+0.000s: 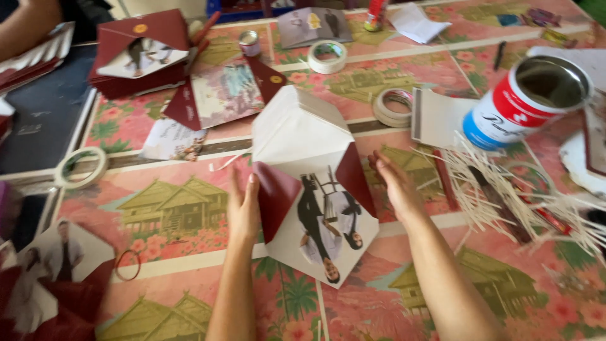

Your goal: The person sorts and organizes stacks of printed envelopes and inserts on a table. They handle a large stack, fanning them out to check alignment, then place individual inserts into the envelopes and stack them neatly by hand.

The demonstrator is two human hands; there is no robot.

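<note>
Left hand (243, 211): laid flat, fingers extended, pressing the maroon left flap of the envelope (312, 189).
Right hand (394, 184): open, fingers together, just beside the envelope's right flap; contact not determinable.
Envelope: between both hands on the tabletop (177, 215), flaps spread, printed photo face up.
Tape rolls (392, 106): beyond the hands.
Tin can (524, 101): beyond the right hand, on its side.

A pink patterned cloth printed with flowers, palms and wooden houses covered the tabletop (177, 215); soft daylight fell evenly across it.
</note>
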